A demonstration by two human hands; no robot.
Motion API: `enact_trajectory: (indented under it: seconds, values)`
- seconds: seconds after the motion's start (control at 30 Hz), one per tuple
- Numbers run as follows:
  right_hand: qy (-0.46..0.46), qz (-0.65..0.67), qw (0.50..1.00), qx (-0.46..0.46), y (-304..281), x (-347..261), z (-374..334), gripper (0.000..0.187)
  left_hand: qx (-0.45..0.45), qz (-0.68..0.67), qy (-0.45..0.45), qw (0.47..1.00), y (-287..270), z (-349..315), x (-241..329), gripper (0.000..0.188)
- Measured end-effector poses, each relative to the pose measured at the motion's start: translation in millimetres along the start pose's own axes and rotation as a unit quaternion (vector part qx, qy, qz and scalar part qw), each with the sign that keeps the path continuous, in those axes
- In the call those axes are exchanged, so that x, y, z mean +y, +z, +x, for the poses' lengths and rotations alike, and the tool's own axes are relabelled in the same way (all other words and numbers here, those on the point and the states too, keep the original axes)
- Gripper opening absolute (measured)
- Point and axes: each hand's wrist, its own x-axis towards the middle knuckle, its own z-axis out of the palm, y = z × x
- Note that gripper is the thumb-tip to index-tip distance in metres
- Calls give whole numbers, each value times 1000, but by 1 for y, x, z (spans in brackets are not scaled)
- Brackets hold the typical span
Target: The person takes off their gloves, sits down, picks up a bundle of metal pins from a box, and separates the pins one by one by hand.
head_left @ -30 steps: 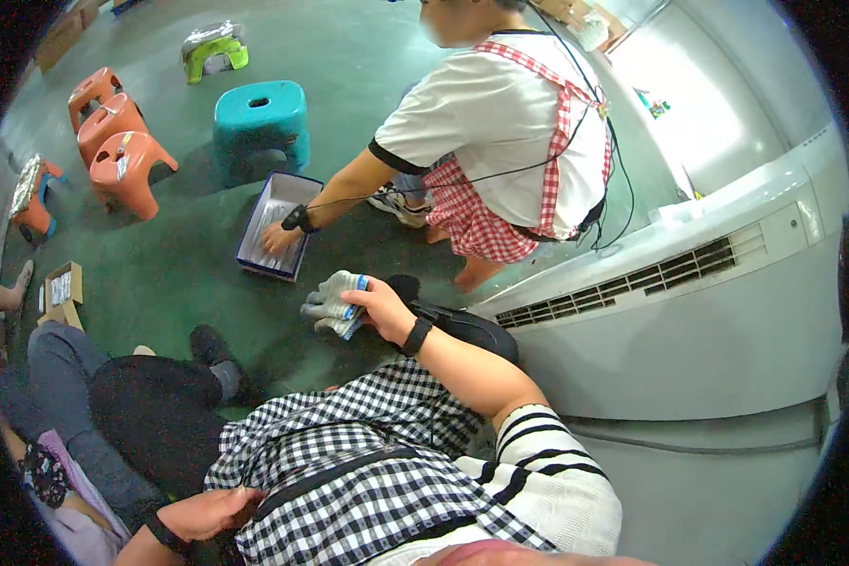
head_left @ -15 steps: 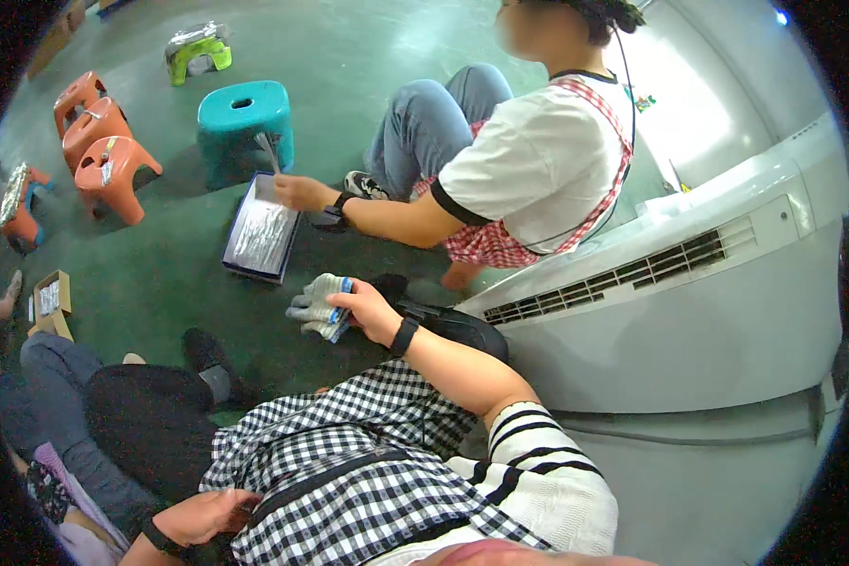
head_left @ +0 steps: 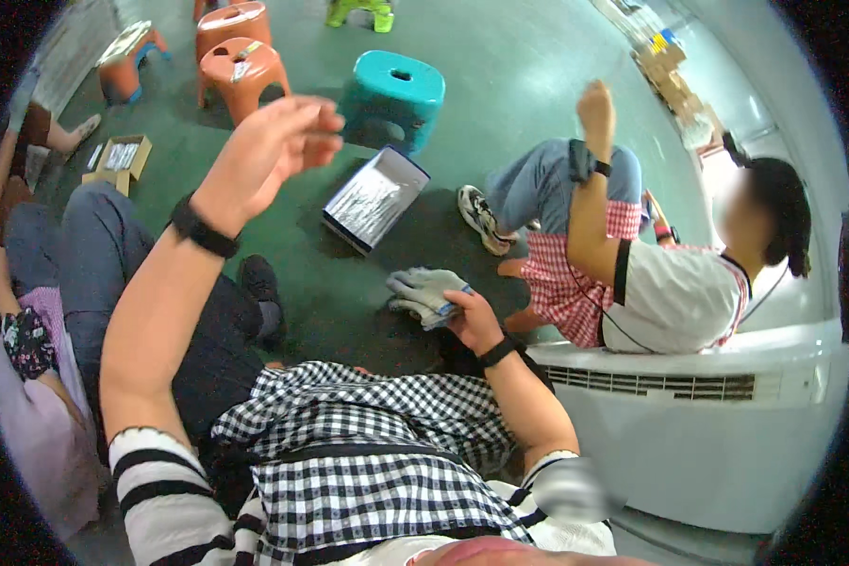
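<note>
While a pale label (head_left: pixel 242 69) on an orange stool (head_left: pixel 238 85) is too small to read, the left hand (head_left: pixel 272 151) is raised, fingers apart and blurred. A green stool (head_left: pixel 360 6) is cut off above; a blue box (head_left: pixel 345 232) holds silvery, indistinct pieces (head_left: pixel 373 200). Bunched grey-white gloves (head_left: pixel 423 291) with blue edging are clamped in the right hand (head_left: pixel 476 321), partly hidden by its thumb.
</note>
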Motion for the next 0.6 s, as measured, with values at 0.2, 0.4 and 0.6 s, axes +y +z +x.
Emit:
enact_trajectory:
  seconds: [0.2, 0.4, 0.6]
  values:
    - [-49, 26, 997, 57, -14, -37, 18, 21, 90, -48, 28, 994, -36, 35, -21, 21]
    - [-12, -35, 997, 73, 1, -70, 74, 24, 140, -102, 51, 984, -41, 51, -5, 18]
    - [-32, -126, 988, 81, 15, -105, 192, 11, 207, -136, 102, 963, -60, 55, 15, 16]
